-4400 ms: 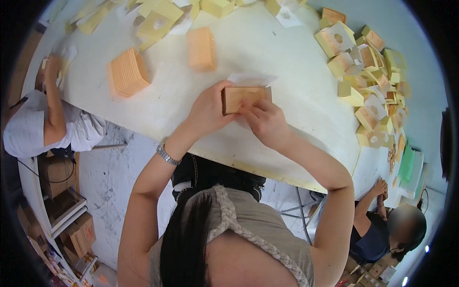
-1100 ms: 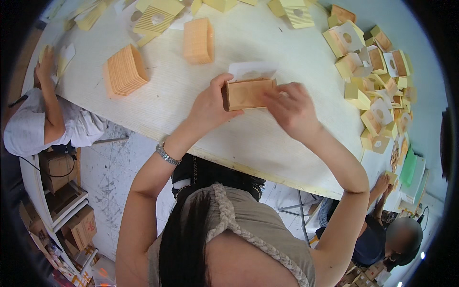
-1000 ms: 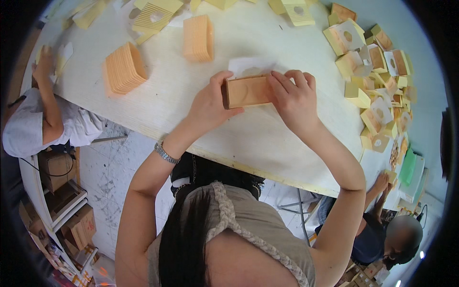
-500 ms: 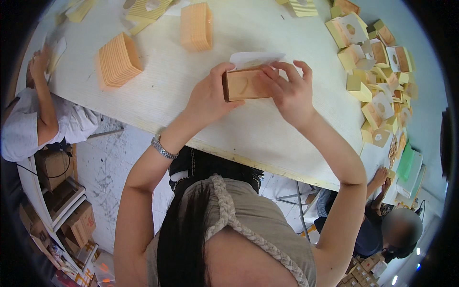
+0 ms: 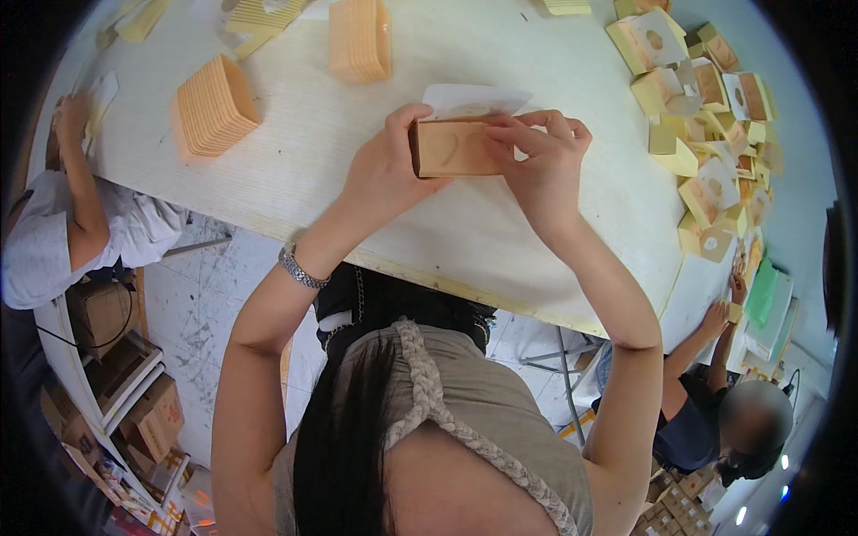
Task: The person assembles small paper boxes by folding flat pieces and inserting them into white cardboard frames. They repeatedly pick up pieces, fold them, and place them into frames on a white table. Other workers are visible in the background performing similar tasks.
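Note:
A small open carton (image 5: 458,150) with a tan inside is held above the table, its white flap (image 5: 474,98) standing up along the far side. My left hand (image 5: 386,159) wraps round its left end, thumb on the far corner and fingers beneath. At the right end, my right hand (image 5: 545,161) has thumb and bent fingers on the carton, with fingertips reaching over its inside. Beyond my left hand lie two nested stacks of orange striped paper trays, one tilted stack (image 5: 214,107) and one farther stack (image 5: 359,40).
Yellow flat carton blanks (image 5: 264,22) lie at the far left. A heap of yellow cartons with windowed lids (image 5: 706,188) fills the table's right side. One co-worker's arm (image 5: 79,147) is at the left edge, and another co-worker (image 5: 702,420) sits at right. The table's near edge (image 5: 465,288) slants before me.
My right fingers have drawn closer together and bent at the carton's right end. The carton and both hands have shifted slightly away from me. The co-worker at right has moved their hands.

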Action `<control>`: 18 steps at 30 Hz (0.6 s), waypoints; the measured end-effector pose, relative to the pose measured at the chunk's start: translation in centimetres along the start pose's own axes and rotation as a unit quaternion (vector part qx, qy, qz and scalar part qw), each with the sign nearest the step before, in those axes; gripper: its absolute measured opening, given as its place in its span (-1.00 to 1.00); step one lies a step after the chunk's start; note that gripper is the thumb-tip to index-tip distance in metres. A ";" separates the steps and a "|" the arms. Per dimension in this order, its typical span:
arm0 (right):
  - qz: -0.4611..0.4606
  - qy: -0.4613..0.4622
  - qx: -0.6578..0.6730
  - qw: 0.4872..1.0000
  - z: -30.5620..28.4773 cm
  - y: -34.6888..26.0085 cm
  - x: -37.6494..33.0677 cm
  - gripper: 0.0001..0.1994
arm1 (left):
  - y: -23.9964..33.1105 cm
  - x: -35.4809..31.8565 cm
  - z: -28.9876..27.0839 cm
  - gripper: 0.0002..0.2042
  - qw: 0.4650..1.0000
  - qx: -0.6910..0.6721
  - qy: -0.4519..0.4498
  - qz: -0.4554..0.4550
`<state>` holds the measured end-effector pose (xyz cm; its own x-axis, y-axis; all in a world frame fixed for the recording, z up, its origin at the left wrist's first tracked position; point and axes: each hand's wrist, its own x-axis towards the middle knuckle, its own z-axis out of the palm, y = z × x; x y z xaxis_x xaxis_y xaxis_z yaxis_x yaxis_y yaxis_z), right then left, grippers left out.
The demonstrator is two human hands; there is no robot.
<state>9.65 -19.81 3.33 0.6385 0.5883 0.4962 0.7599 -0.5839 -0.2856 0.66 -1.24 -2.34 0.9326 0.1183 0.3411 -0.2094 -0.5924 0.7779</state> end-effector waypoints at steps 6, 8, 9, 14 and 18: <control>-0.104 0.022 -0.166 0.980 -1.0 0.1 -0.3 -0.93 | 0.4 -0.3 0.0 -0.19 1.000 0.020 -0.006 -0.007; -0.067 0.017 -0.189 0.980 -0.9 -0.3 -0.2 -0.91 | 0.2 0.0 0.3 -0.19 1.000 0.016 0.001 -0.001; -0.055 0.020 -0.177 0.982 -0.5 -0.4 -0.1 -0.91 | 0.1 -0.1 0.3 -0.19 1.000 0.016 0.002 0.002; 0.022 0.004 -0.064 0.998 -0.3 -0.1 0.1 -0.91 | 0.3 0.0 -0.2 -0.21 1.000 0.008 -0.002 -0.011; -0.043 -0.019 -0.141 0.989 -0.5 -0.6 0.3 -0.85 | -0.1 -0.1 0.1 -0.21 1.000 0.005 0.006 -0.006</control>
<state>9.38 -19.54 4.05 0.5812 0.6597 0.4765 0.7505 -0.6609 -0.0003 0.65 -1.28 -2.49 0.9312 0.1346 0.3388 -0.1961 -0.5985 0.7768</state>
